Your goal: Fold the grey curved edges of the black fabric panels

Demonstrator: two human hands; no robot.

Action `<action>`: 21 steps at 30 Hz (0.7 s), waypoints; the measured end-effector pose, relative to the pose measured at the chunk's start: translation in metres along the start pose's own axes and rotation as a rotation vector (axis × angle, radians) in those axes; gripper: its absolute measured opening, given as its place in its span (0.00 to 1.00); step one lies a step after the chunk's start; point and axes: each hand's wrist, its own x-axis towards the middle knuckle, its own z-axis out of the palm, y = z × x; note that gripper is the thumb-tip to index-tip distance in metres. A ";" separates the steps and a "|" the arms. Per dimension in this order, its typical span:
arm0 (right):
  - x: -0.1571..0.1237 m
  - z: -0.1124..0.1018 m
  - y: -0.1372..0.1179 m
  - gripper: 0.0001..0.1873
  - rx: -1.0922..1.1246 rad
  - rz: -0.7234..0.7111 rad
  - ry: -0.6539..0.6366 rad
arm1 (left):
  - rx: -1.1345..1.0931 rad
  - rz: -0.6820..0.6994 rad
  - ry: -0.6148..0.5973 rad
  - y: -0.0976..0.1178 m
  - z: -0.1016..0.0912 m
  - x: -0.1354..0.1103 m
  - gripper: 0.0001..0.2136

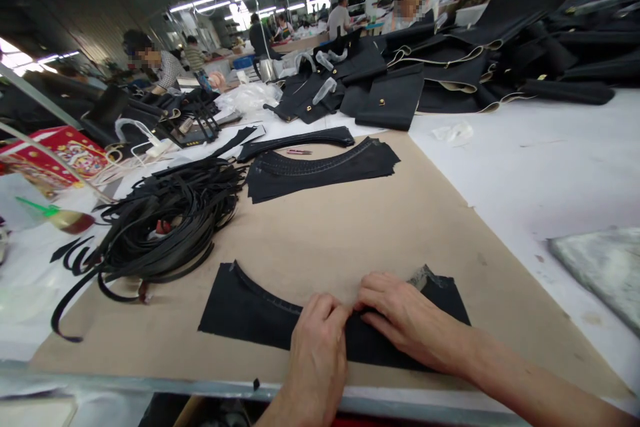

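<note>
Head view: counter, white-topped. Carries every piece of work listed below. Brown sheet, laid flat, reaching the near edge of the counter. Heap of black pieces, far side. Bundle of black strips, loosely coiled, at left, partly over the brown sheet. Black panel, one, with a concave curved edge facing away. Lies flat on the brown sheet, close to the near edge of the counter, beneath left hand and right hand. Stack of curved black pieces, farther back on the same sheet, well apart from the black panel. Left hand: fingers bent down, pinching the curved edge near its middle. Right hand: thumb and fingers bent toward each other on the same edge, pinching just beside the left; exact placement of the tips partly hidden. Step in hand, as judged: folding the curved edge over and pressing it down, about midway along. Left stretch of that edge, a narrow ridged band. Looks turned already. Grey-faced flap, right end of the curve, raised and crumpled. Appears not yet turned. Calls next, as judged, for small shifts rightward, tucking and flattening short lengths without stretching the curve.
</note>
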 end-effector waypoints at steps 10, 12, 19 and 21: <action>-0.012 -0.012 0.012 0.04 0.015 -0.015 0.000 | 0.204 0.406 0.145 -0.019 0.000 -0.030 0.19; -0.014 -0.015 0.014 0.03 -0.009 -0.009 0.002 | 0.126 0.328 0.115 -0.018 -0.004 -0.026 0.15; -0.021 -0.021 0.021 0.05 -0.092 0.018 0.007 | 0.010 -0.039 0.010 0.014 0.009 0.004 0.13; -0.022 -0.022 0.022 0.05 -0.095 0.012 0.000 | -0.020 -0.070 -0.057 0.020 0.012 0.013 0.13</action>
